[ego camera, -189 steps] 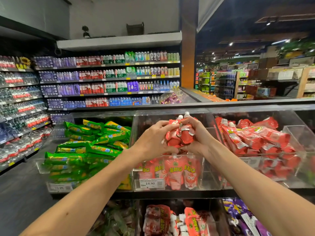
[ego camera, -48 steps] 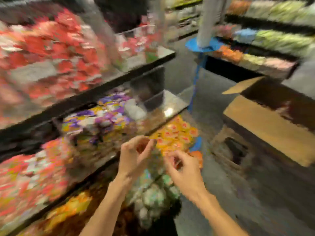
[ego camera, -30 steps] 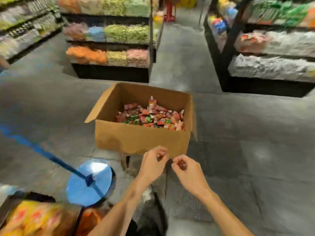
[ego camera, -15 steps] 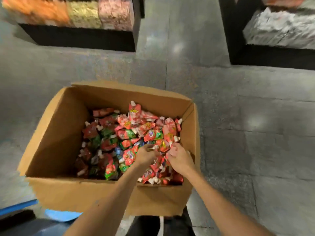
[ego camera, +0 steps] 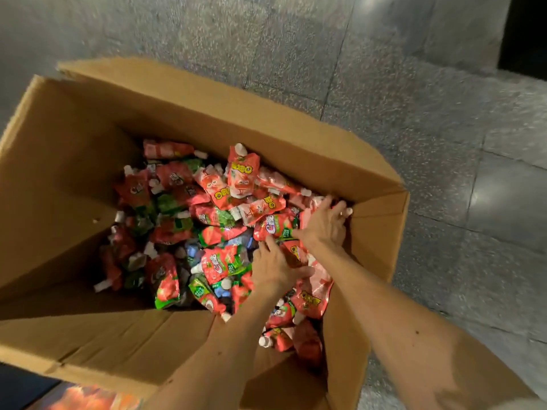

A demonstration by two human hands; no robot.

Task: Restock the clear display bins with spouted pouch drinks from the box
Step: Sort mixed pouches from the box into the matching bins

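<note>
- cardboard box (ego camera: 142, 344): open-topped, flaps up, on grey speckled floor tiles (ego camera: 414, 128); seen from above, fills most of view.
- spouted pouches (ego camera: 183, 220): loose heap inside box, covering the btm. Mostly red, some green, a few blue; white caps sticking out at all angles. Piled up twd R wall, thinner twd L wall where bare cardboard shows.
- red pouch (ego camera: 241, 176): on top of heap nr far wall, propped cap-up, yellow lettering + cartoon face twd cam.
- L hand (ego camera: 273, 269): inside box, R-centre of heap, palm down on pouches. Fingers (ego camera: 268, 244) fairly straight, close together, pointing twd far wall; thumb out to the R across a pale pink pouch. Touching only, no closed grip visible.
- R hand (ego camera: 324, 224): just beyond L hand, nearly touching it, in the corner by R wall. Fingers (ego camera: 340, 208) spread wide, tips right at the cardboard, pressing down on pouches; thumb out to the L over a red/green pouch. Nothing pinched as far as visible; underside of palm hidden.
- forearms (ego camera: 384, 321): bare, coming in over near-R corner of box, near-R flap standing between them.
- dark panel (ego camera: 524, 31): top-R corner at floor edge, no detail readable.
- orange blur (ego camera: 88, 398): btm-L edge below box, too smeared to ID.
</note>
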